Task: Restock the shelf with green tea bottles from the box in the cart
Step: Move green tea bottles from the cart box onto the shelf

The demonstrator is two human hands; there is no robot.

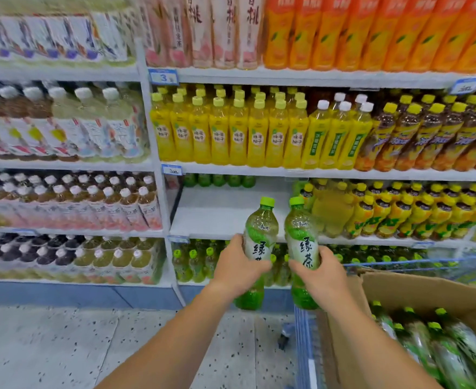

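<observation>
two green tea bottles out of the box, one per hand. left hand (239, 266) grips the left bottle (260, 234) around its label; right hand (325, 272) grips the right bottle (301, 234) the same way. both bottles upright, caps up, side by side at the shelf (217, 211) front edge, probably so they can slide in standing. five green bottles (220, 180) stand along the shelf's back edge, bare board in front. box (399, 287) sits in the cart (302, 327), lower right; at least five boxed bottles (439, 346) counted by caps, blurred.
</observation>
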